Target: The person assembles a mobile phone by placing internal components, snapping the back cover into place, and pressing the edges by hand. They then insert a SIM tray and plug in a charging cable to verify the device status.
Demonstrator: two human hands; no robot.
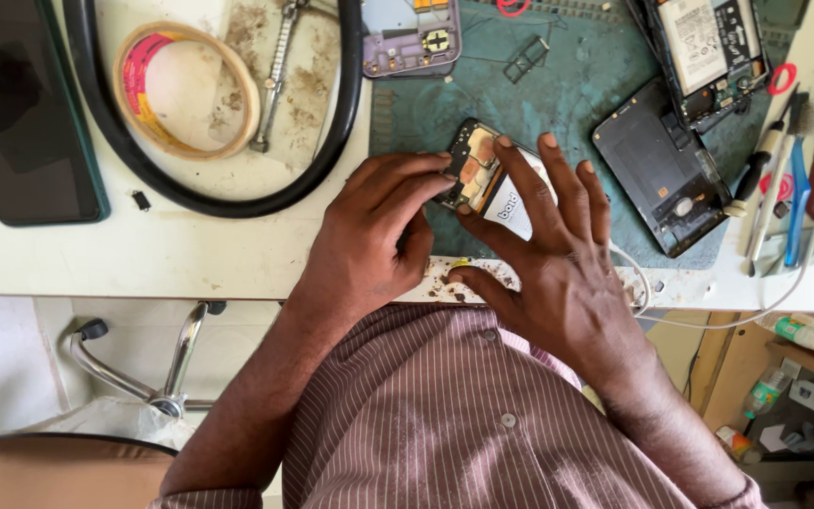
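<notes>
An opened phone [494,184] with its back off lies on a green work mat [558,85] near the table's front edge; its battery and circuit board show. My left hand [379,231] has its fingertips pressed on the phone's left end, at the board. My right hand [548,250] lies over the phone from the right, fingers spread across the battery, thumb down on the table edge. Both hands hold the phone between them.
A dark phone back cover [661,170] and another opened phone [708,52] lie on the mat's right. Screwdrivers and tweezers [774,188] stand at far right. A tape roll [186,90], black cable loop [237,198], dark tablet [21,108] and purple phone frame [412,38] lie left.
</notes>
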